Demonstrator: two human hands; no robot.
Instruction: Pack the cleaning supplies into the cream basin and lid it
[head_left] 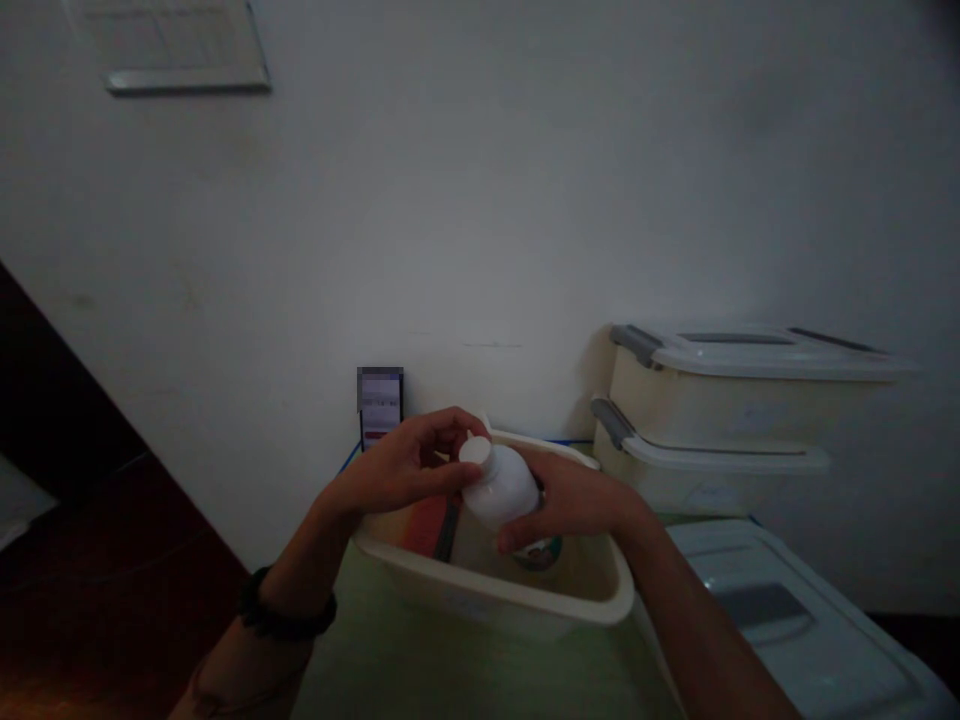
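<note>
A white bottle point(506, 487) with a white cap point(475, 454) is tilted over an open cream plastic bin point(480, 590), its cap toward the left. My right hand point(577, 497) is wrapped round the bottle's body from the right. With thumb and fingers, my left hand point(427, 455) grips the bottle at its cap. Inside the bin, below the left hand, lies a red item point(429, 527) with a dark edge; its kind I cannot make out. Part of a coloured label shows low on the bottle, below my right thumb.
A phone point(381, 410) leans against the wall behind the bin. Two lidded storage boxes point(720, 405) are stacked at the right, and a pale lid point(757, 600) lies in front of them. The bin stands on a green surface point(450, 670).
</note>
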